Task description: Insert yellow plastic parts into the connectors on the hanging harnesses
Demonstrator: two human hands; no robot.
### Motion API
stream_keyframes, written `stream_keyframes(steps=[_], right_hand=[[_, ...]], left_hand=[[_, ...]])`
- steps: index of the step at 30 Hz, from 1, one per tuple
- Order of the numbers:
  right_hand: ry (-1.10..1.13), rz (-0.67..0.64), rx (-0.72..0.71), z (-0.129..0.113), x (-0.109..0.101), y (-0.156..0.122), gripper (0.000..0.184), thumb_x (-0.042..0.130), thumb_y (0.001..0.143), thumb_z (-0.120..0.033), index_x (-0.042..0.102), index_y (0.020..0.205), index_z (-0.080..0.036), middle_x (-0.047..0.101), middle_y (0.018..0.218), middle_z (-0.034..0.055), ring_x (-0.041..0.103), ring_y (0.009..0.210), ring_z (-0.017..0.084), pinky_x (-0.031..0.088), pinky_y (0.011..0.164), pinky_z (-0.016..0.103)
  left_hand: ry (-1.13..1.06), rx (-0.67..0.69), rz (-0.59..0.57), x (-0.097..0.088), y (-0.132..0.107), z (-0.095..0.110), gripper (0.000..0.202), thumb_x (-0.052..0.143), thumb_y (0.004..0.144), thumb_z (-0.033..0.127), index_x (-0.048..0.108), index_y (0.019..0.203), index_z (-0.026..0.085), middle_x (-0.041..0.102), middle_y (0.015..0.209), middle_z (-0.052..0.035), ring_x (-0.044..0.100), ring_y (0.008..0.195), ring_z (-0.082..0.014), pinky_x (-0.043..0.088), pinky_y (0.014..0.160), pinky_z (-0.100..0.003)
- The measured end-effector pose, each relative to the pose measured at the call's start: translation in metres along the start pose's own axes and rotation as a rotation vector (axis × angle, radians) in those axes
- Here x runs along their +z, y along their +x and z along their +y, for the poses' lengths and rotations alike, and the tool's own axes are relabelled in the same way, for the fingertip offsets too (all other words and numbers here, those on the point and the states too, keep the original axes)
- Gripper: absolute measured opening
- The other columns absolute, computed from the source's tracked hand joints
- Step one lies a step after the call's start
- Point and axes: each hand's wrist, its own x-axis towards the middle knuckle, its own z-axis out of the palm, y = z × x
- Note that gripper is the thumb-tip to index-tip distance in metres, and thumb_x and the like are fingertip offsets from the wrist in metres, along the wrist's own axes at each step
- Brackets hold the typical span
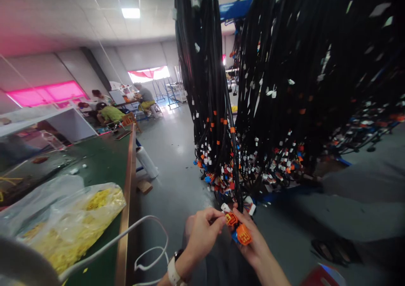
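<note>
My left hand (202, 233) pinches a small orange connector (230, 218) at the end of a black wire harness (236, 168) that hangs down in front of me. My right hand (251, 241) cups a second orange connector (244, 234) and a blue one under it, just below the first. A white connector (225, 207) sits at the top of the cluster. A white watch is on my left wrist (173, 271). Both hands are low in the middle of the view, touching each other at the connectors.
Big bundles of black harnesses (284, 87) with orange, white and blue plugs hang from a rack ahead and to the right. A green workbench (104, 163) at left carries plastic bags of yellow parts (79, 218) and a white cable (148, 239). People sit at tables far back left.
</note>
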Motion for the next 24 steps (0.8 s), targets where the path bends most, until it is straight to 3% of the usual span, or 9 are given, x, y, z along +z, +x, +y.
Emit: stream_keyframes(steps=[6, 14, 24], right_hand=[[-0.016, -0.016, -0.025, 0.0026, 0.0040, -0.0023, 0.043, 0.084, 0.053, -0.019, 0.061, 0.089, -0.020, 0.069, 0.073, -0.0017, 0.064, 0.057, 0.011, 0.053, 0.048, 0.018], [-0.047, -0.015, -0.047, 0.0023, 0.0044, -0.0032, 0.044, 0.084, 0.053, -0.021, 0.061, 0.090, -0.020, 0.068, 0.072, -0.0019, 0.063, 0.056, 0.010, 0.051, 0.047, 0.017], [-0.076, -0.042, -0.074, 0.0056, 0.0074, -0.0098, 0.044, 0.084, 0.053, -0.021, 0.060, 0.090, -0.019, 0.068, 0.074, -0.0013, 0.063, 0.060, 0.009, 0.050, 0.051, 0.016]], left_hand=[[-0.010, 0.085, 0.003, 0.0033, -0.0006, -0.0007, 0.016, 0.058, 0.076, 0.026, 0.068, 0.071, 0.014, 0.069, 0.070, -0.0048, 0.060, 0.066, -0.0151, 0.044, 0.063, -0.023], [0.109, 0.119, 0.068, 0.0058, -0.0015, -0.0014, 0.011, 0.058, 0.075, 0.023, 0.064, 0.070, 0.015, 0.065, 0.070, -0.0035, 0.058, 0.065, -0.0144, 0.043, 0.062, -0.023], [-0.100, 0.051, -0.003, 0.0101, 0.0005, -0.0066, 0.013, 0.063, 0.070, 0.022, 0.052, 0.071, 0.014, 0.056, 0.064, 0.0005, 0.048, 0.058, -0.0100, 0.038, 0.055, -0.020]])
